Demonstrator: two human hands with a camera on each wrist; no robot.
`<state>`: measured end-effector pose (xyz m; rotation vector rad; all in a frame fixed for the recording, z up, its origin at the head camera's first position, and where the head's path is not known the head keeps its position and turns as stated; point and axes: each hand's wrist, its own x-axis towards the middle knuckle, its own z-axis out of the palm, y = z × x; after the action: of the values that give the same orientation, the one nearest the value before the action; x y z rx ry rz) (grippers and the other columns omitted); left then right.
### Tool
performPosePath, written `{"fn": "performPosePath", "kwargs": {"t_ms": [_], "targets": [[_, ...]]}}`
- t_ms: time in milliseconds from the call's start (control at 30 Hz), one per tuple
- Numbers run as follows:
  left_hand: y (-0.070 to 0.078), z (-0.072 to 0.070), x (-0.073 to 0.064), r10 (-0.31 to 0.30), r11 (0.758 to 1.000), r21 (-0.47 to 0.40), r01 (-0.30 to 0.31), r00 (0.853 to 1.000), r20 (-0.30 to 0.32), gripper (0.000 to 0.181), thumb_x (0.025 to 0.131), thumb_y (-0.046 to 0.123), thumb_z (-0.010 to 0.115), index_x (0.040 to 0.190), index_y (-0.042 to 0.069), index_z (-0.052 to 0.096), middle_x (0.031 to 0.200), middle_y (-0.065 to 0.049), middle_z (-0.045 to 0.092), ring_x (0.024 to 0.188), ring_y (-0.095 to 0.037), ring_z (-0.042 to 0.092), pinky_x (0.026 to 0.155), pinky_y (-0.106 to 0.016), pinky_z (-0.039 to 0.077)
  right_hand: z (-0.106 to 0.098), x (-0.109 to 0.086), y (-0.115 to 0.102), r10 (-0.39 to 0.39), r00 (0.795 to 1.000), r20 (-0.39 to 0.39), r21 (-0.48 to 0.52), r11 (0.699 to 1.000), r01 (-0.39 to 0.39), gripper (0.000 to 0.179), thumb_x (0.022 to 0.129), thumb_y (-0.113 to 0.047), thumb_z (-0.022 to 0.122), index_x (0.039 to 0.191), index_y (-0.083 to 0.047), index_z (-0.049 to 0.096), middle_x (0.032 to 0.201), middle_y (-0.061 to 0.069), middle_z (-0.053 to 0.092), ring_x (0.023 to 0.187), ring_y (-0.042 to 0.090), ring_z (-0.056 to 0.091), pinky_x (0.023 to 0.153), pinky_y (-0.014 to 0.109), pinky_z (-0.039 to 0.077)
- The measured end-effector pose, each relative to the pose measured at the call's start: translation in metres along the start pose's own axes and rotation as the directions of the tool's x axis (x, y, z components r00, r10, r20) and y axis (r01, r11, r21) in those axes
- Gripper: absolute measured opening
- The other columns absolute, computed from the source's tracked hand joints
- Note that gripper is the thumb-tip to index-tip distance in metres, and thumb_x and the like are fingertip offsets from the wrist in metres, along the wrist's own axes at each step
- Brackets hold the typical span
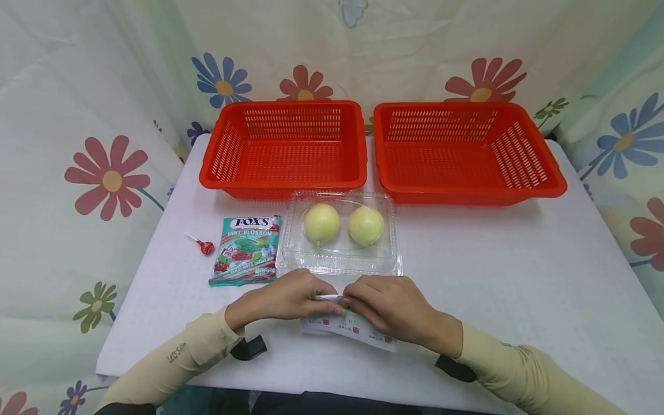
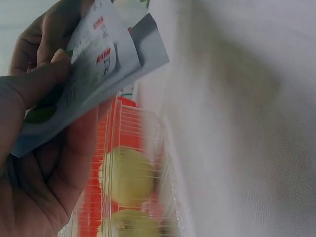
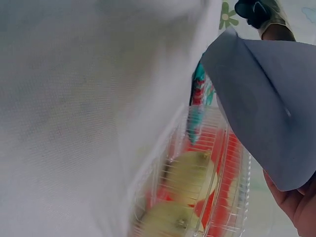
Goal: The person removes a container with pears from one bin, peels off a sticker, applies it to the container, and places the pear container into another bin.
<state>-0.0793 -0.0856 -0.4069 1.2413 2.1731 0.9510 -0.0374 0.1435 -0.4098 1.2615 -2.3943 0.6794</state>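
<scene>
Both hands hold a flat white packet point(image 1: 358, 328) with small red marks over the near part of the table. My left hand point(image 1: 295, 297) pinches its upper edge between thumb and fingers, and my right hand point(image 1: 396, 308) grips the same edge close beside it. Green leaf prints show on the packet point(image 2: 98, 64) in the left wrist view. Its plain grey side point(image 3: 266, 98) faces the right wrist camera. Just beyond the hands sits a clear plastic box point(image 1: 339, 264) with two round pale yellow-green fruits, one on the left point(image 1: 321, 223) and one on the right point(image 1: 366, 225).
Left of the box lies a teal Fox's candy bag point(image 1: 246, 252), with a red lollipop point(image 1: 206, 248) farther left. Two red plastic baskets, a left one point(image 1: 285, 191) and a right one point(image 1: 467, 197), stand side by side at the back. A flowered curtain point(image 1: 404, 46) hangs behind them.
</scene>
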Motion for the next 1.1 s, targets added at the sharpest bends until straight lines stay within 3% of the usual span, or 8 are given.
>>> {"fn": "performPosePath", "kwargs": {"t_ms": [100,233,367,467,667,800,967,1100], "targets": [[-0.001,0.001,0.0,0.008,1.0,-0.011,-0.007,1.0,0.005,0.025,0.092,0.033,0.065,0.109,0.016,0.07,0.084,0.011,0.068,0.066,0.004,0.049,0.059,-0.013,0.04,0.0,0.0,0.0,-0.001,1.0,0.004,-0.03,1.0,0.001,0.008,0.09,-0.021,0.066,0.097,-0.017,0.066,0.078,-0.011,0.065,0.061,0.0,0.052,0.052,0.014,0.043],[-0.004,0.001,-0.001,0.026,0.999,-0.04,-0.025,0.999,0.028,0.035,0.096,0.033,0.059,0.126,0.014,0.062,0.104,0.007,0.071,0.075,0.003,0.054,0.068,-0.014,0.047,0.0,-0.002,0.002,-0.013,1.0,-0.002,-0.055,0.998,0.013,0.009,0.092,-0.023,0.064,0.098,-0.016,0.066,0.077,-0.011,0.066,0.059,0.001,0.053,0.052,0.015,0.044],[-0.006,0.0,-0.001,0.029,0.994,-0.11,-0.021,0.997,0.072,0.029,0.102,0.03,0.047,0.123,0.015,0.062,0.097,0.007,0.068,0.076,0.003,0.057,0.073,-0.016,0.05,0.001,-0.003,0.004,-0.033,0.999,-0.013,-0.06,0.998,0.032,0.008,0.094,-0.023,0.062,0.097,-0.016,0.066,0.081,-0.009,0.069,0.062,0.002,0.058,0.055,0.017,0.049],[-0.008,0.0,0.0,0.032,0.99,-0.142,-0.019,0.995,0.092,0.027,0.104,0.027,0.042,0.118,0.015,0.062,0.085,0.007,0.061,0.071,0.002,0.055,0.068,-0.016,0.047,0.001,-0.003,0.005,-0.057,0.998,-0.036,-0.064,0.996,0.055,0.007,0.092,-0.021,0.064,0.097,-0.015,0.066,0.084,-0.008,0.071,0.065,0.003,0.063,0.057,0.018,0.052],[-0.015,-0.001,0.0,0.057,0.974,-0.226,-0.028,0.991,0.122,0.025,0.105,0.023,0.041,0.114,0.013,0.061,0.078,0.007,0.051,0.071,0.0,0.05,0.065,-0.016,0.04,0.001,-0.004,0.006,-0.107,0.992,-0.069,-0.096,0.99,0.1,0.008,0.089,-0.017,0.067,0.097,-0.014,0.067,0.087,-0.006,0.072,0.069,0.007,0.067,0.06,0.022,0.055],[-0.02,-0.002,0.0,0.054,0.958,-0.286,-0.01,0.988,0.146,0.025,0.104,0.022,0.042,0.117,0.011,0.061,0.076,0.004,0.051,0.072,-0.002,0.052,0.066,-0.018,0.042,0.001,-0.004,0.006,-0.125,0.99,-0.058,-0.126,0.985,0.117,0.009,0.092,-0.019,0.064,0.098,-0.014,0.068,0.094,-0.003,0.073,0.08,0.01,0.07,0.07,0.028,0.058],[-0.024,-0.003,0.001,0.011,0.968,-0.249,0.021,0.992,0.128,0.024,0.103,0.024,0.046,0.117,0.013,0.062,0.076,0.005,0.055,0.071,-0.002,0.054,0.066,-0.018,0.044,0.004,-0.001,0.006,-0.173,0.982,-0.074,-0.175,0.972,0.157,0.015,0.098,-0.023,0.055,0.096,-0.014,0.068,0.094,-0.001,0.069,0.086,0.013,0.067,0.079,0.032,0.058],[-0.025,-0.003,0.002,-0.024,0.973,-0.227,0.05,0.993,0.119,0.023,0.102,0.025,0.049,0.114,0.013,0.064,0.075,0.007,0.056,0.068,-0.002,0.055,0.063,-0.017,0.043,0.006,-0.001,0.007,-0.208,0.973,-0.097,-0.211,0.96,0.184,0.025,0.102,-0.023,0.047,0.093,-0.014,0.068,0.085,-0.002,0.064,0.077,0.013,0.062,0.073,0.03,0.057]]}}
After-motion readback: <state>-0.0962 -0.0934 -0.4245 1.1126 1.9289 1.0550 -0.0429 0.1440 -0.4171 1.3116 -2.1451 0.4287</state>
